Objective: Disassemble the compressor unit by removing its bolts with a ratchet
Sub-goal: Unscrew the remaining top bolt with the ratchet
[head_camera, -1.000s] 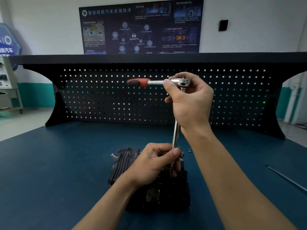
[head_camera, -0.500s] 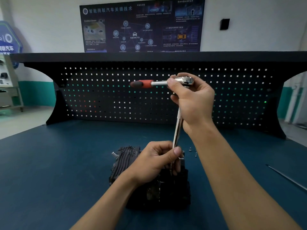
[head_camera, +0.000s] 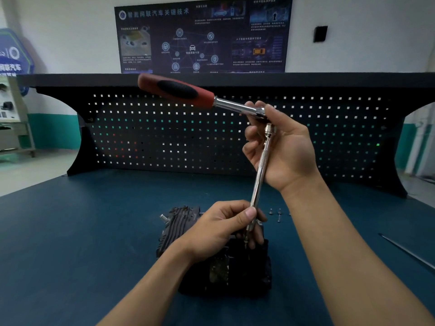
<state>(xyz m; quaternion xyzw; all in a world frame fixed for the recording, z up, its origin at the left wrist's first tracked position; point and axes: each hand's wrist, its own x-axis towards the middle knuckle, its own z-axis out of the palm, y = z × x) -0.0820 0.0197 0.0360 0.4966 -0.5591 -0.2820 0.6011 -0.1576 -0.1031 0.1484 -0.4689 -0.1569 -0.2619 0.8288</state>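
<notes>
**Both hands on the ratchet, socket end down at the compressor**

The left hand (head_camera: 223, 228) closes its grip round the lower end of the extension bar (head_camera: 259, 175). The fingers are curled round the shaft and the thumb is pressed along it, just above the top of the compressor unit (head_camera: 176, 224). The bar's tip is hidden behind those fingers, so whether it sits on a bolt cannot be told.

The right hand (head_camera: 287, 151) is raised with its palm towards the camera. Its grip is partly closed at the head of the ratchet (head_camera: 202, 97), with the thumb at the head and the fingers curled at the joint where the bar plugs in. The bar runs down in front of the palm, leaning slightly to the left. The red-and-black handle sticks out up and to the left, free of both hands.

By count there are one ratchet, one extension bar and one compressor unit. At least three small loose bolts (head_camera: 275, 211) lie on the counter (head_camera: 70, 231) just behind and right of the unit.

The compressor is dark and grimy, with a ribbed casing at its far left and a blocky black body nearer the camera. It sits near the middle of the blue counter.

A thin metal rod (head_camera: 407, 252) lies at the counter's right edge. A black pegboard (head_camera: 164, 137) stands behind the counter, and a dark poster (head_camera: 202, 36) hangs on the wall above.
</notes>
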